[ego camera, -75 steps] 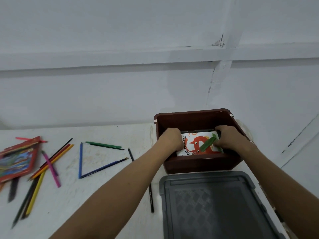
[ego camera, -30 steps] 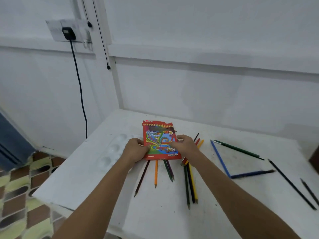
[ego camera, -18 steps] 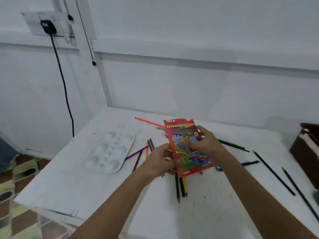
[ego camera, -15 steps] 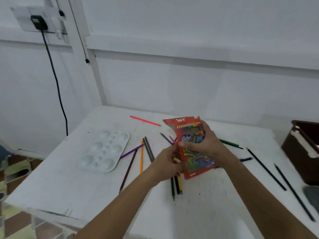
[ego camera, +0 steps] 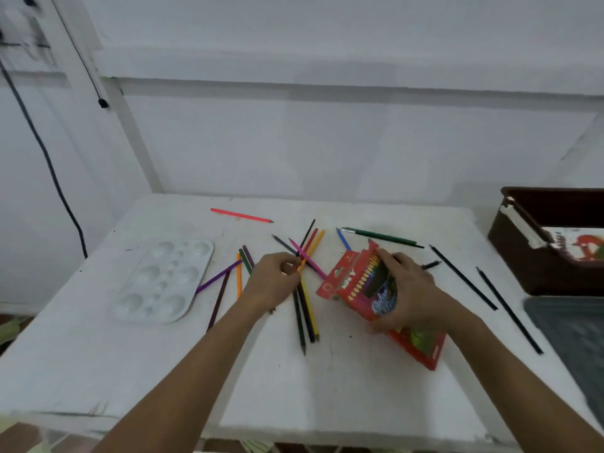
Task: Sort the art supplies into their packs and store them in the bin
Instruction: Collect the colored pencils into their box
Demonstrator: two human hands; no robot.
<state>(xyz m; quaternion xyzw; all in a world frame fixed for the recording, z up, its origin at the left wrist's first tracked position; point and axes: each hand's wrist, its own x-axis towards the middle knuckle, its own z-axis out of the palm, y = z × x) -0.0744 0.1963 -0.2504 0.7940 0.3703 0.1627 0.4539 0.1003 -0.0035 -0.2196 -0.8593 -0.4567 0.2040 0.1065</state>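
Red cardboard, the pencil pack [ego camera: 382,299], is sitting in your right hand [ego camera: 413,294], fingers curled round it, flap end tilted toward the loose coloured pencils [ego camera: 305,308] on the white table [ego camera: 294,387]. Your left hand [ego camera: 274,279] is pinching a yellow pencil [ego camera: 309,300] in that pile. Keep the mouth squeezed open and feed pencils in singly. The brown bin [ego camera: 542,266] is waiting far right.

White table [ego camera: 327,387] w/ scattered pencils [ego camera: 307,318], paint palette [ego camera: 163,282], brown bin [ego camera: 539,269].
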